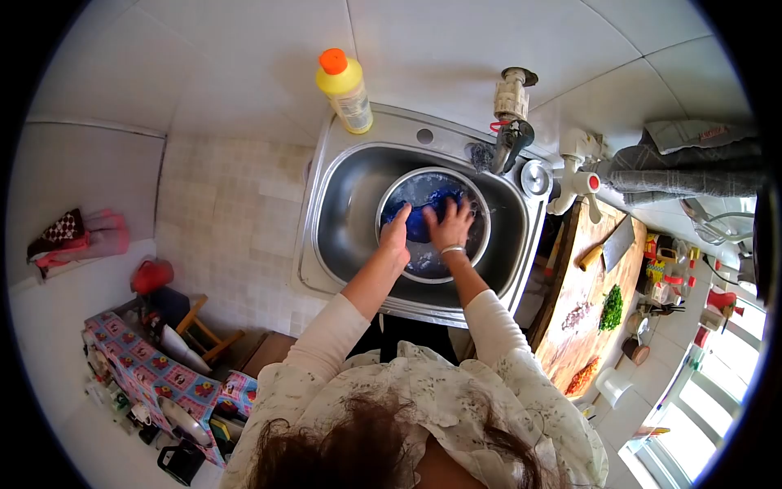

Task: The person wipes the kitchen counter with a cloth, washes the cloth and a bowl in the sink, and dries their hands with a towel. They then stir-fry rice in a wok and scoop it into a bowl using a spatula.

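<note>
A round metal basin [486,213] of sudsy water sits inside the steel sink [340,204]. Wet blue cloth [419,227] lies in the water between my hands. At the cloth's left side is my left hand [396,233], thumb up, with its other fingers mostly hidden, so its grip is unclear. My right hand [450,225], with a bracelet at the wrist, rests over the cloth's right part, fingers spread and pointing away from me.
Behind the sink stand a yellow bottle [349,94] with an orange cap and a dark faucet [512,145]. A dark scrubber [481,155] lies by the faucet. To the right, a wooden board [574,281] holds a cleaver [617,244] and chopped greens [611,308].
</note>
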